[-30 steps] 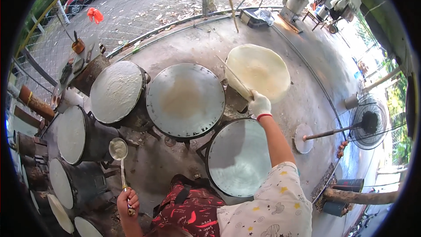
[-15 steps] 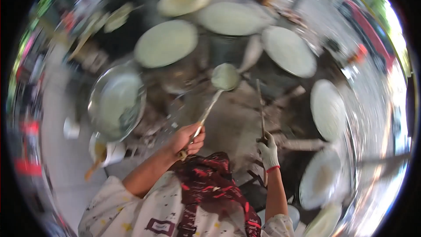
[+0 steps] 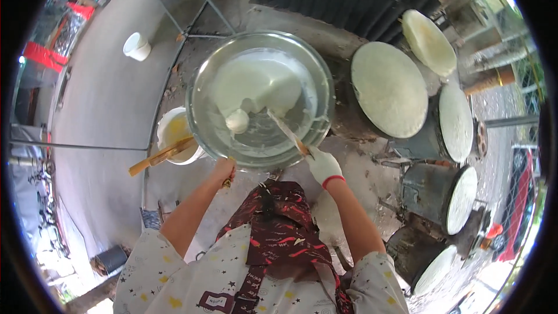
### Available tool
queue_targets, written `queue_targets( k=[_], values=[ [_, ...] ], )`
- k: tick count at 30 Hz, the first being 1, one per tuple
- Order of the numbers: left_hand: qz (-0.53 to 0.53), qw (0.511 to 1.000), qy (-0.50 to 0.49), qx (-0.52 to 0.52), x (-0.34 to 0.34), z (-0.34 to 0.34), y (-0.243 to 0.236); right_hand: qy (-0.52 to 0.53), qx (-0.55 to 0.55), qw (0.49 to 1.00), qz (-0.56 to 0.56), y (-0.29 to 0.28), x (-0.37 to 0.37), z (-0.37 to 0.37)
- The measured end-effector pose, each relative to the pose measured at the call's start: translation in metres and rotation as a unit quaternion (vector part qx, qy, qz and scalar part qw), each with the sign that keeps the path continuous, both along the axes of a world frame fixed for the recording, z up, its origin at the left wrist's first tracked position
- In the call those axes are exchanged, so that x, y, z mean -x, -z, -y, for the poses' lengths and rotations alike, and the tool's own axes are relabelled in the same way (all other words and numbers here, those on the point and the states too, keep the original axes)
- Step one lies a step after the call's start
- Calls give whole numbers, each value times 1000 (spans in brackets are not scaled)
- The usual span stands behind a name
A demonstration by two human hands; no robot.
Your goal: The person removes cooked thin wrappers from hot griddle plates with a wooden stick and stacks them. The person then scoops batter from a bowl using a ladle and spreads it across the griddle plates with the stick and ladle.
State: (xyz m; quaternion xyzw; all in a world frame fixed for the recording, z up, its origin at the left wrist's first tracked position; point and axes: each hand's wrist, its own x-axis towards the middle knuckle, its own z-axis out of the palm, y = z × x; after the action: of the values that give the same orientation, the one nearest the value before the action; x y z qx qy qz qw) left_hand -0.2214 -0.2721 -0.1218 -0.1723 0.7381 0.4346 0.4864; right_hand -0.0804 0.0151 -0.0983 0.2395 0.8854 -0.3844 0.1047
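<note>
A wide metal basin holding pale, creamy batter stands in front of me. My left hand, bare, is closed on a ladle handle at the near rim. The ladle's round bowl, coated in batter, is inside the basin. In a white glove with a red cuff, my right hand grips a long flat stick. Its whitened tip reaches into the basin at the batter's edge.
Left of the basin is a white bucket with a wooden paddle across it. A smaller white bucket stands farther left. Several batter-white round tops, including a large one, sit on dark drums curving along the right.
My view has swung left, bringing the basin to the middle. The ladle and the stick, earlier held out over the ground between the drums, are now in the basin.
</note>
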Motion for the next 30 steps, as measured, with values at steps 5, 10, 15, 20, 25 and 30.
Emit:
queue_targets(
  k=[5,10,15,20,25,30],
  values=[
    [-336,878,132,314,26,25,59,-56,-144,979,129,24,109,25],
    [-237,920,191,246,33,6,105,-195,-109,964,147,52,154,53],
    [0,1000,-21,19,56,-18,65,-156,54,986,28,59,143,26],
    [-263,937,71,217,61,-15,123,-57,-21,996,69,91,135,31],
    [-2,991,-91,-94,74,-47,94,-42,132,988,62,80,158,39],
    [101,921,-115,-357,89,-48,-12,77,244,966,-22,-11,154,19]
  ],
)
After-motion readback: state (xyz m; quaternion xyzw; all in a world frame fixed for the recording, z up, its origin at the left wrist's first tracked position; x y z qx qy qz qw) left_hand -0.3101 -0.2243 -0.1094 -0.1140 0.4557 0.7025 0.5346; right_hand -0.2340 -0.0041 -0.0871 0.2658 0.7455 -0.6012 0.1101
